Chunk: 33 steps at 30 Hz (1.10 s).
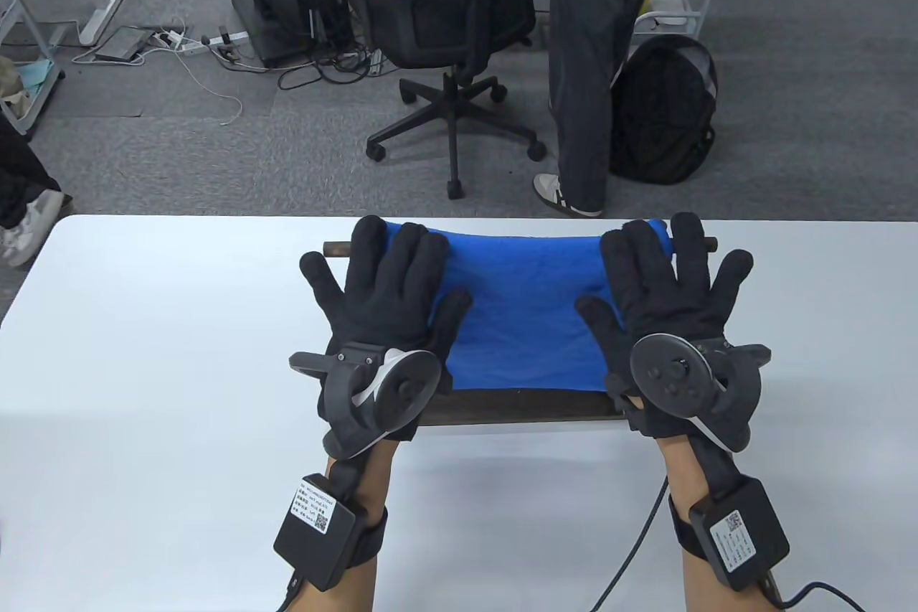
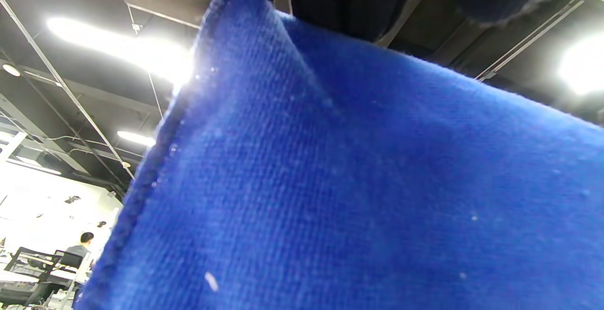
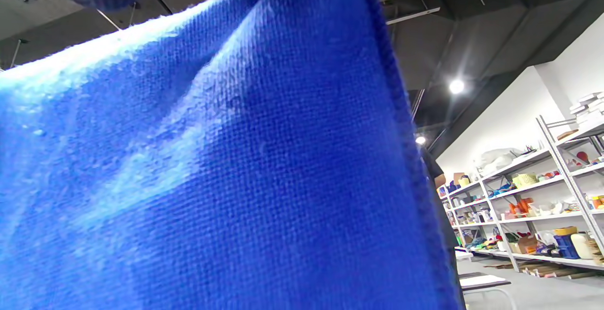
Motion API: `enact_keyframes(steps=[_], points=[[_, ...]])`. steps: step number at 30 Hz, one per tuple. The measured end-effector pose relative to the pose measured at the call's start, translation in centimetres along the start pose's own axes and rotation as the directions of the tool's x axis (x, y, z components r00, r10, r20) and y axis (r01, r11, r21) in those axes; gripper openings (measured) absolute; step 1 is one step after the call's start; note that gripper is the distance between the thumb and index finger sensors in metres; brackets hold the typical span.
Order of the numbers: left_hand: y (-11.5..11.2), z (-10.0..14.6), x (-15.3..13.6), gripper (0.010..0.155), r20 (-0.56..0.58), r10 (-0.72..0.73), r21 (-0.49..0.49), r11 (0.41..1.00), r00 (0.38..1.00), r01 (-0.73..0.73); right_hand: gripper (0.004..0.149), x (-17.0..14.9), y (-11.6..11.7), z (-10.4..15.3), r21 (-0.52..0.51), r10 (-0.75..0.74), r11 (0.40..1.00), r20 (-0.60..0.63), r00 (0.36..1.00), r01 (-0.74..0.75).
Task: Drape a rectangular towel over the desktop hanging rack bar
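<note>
Your left hand (image 1: 387,296) and right hand (image 1: 670,293) are lying flat, fingers spread, on either end of the blue towel (image 1: 527,311); neither grip is closing on anything. The towel is hanging over the rack bar (image 1: 336,250), its near edge reaching the dark rack base (image 1: 516,407). The rack is standing on the white table (image 1: 158,354). Beyond the table, an office chair (image 1: 459,38), a black backpack (image 1: 663,113) and someone's legs (image 1: 581,67) are occupying the grey carpet (image 1: 215,153).
</note>
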<state>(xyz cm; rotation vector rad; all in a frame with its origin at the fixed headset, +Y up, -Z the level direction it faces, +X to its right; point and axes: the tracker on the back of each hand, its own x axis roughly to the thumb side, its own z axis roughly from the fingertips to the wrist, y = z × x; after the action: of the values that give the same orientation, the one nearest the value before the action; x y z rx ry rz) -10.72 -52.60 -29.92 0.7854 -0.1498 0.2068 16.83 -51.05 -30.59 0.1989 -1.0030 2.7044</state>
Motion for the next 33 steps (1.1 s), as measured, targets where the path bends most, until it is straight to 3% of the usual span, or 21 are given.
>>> enact_keyframes(steps=[6,18,24,29,33], points=[[-0.1,-0.2,-0.2,0.064,-0.030,-0.004,-0.030,1.000,1.000,0.003,0.069,0.6,-0.1,-1.5,0.070,0.027,0.997,-0.027,0.999,-0.025],[0.2,-2.3,-0.1,0.061,-0.079,-0.043,-0.129,0.991,0.996,0.033,0.069,0.4,0.6,-2.1,0.089,0.029,0.996,-0.042,0.999,-0.025],[1.3,-2.2,0.6,0.061,-0.074,-0.041,-0.170,0.985,0.996,0.028,0.069,0.1,0.1,-2.1,0.090,-0.002,0.996,-0.056,0.998,0.007],[1.8,-1.2,0.8,0.057,-0.026,-0.019,-0.016,1.000,0.999,0.018,0.065,0.2,-0.5,-1.4,0.014,-0.049,0.999,-0.022,0.999,0.049],[0.6,-0.8,0.5,0.059,-0.032,-0.050,-0.059,0.997,0.998,0.048,0.067,0.0,0.3,-0.9,0.030,0.020,0.999,-0.010,1.000,-0.020]])
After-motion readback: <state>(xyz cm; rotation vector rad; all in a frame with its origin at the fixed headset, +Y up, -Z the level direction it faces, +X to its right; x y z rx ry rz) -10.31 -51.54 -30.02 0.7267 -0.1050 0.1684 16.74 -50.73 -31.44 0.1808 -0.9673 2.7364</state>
